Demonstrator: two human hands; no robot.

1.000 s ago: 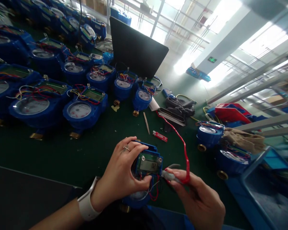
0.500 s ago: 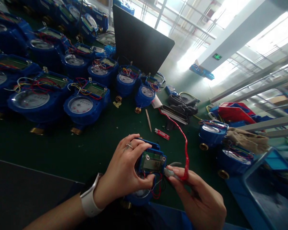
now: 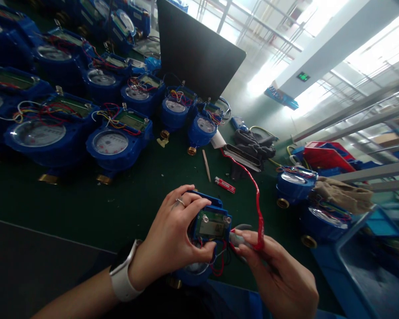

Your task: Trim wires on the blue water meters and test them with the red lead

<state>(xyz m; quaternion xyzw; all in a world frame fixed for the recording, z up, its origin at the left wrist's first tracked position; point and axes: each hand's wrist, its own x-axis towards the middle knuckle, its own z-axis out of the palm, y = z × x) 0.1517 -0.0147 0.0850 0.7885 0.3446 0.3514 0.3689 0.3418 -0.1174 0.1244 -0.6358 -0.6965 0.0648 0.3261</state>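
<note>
Green bench top [image 3: 133, 210] spreads under a bright hall, and across it, from my remote seat, I see rows of blue meters [image 3: 108, 144] on the left and a large black panel [image 3: 199, 51] standing behind. I find the meter in hand [image 3: 194, 274] near the bench's front, tilted display [image 3: 211, 228] facing up; its digits are too blurred for me to read.

I have the left hand [image 3: 173, 232] curved widely around the display housing, fingertips over the far side and thumb on the near side. On the right hand [image 3: 279, 272], I see thumb and fingertips pinched together on a grey piece [image 3: 238, 240] held up to the housing's right side; whether it is seated or merely touching, I cannot tell.

To do this well, I would brace the housing with the left hand, line the grey piece square to that side and press evenly, with the thin loose wires [image 3: 220, 265] out of the pinch. I would also leave slack in the red cable [image 3: 252, 181], which arcs down into the right hand.

For room, I judge the stretch leftward, before the meters, the widest. Ahead lie a red battery [image 3: 225, 184] and a wooden stick [image 3: 206, 165]; rightward, a blue bin [image 3: 337, 261] and two more meters [image 3: 326, 221] limit the elbow.
</note>
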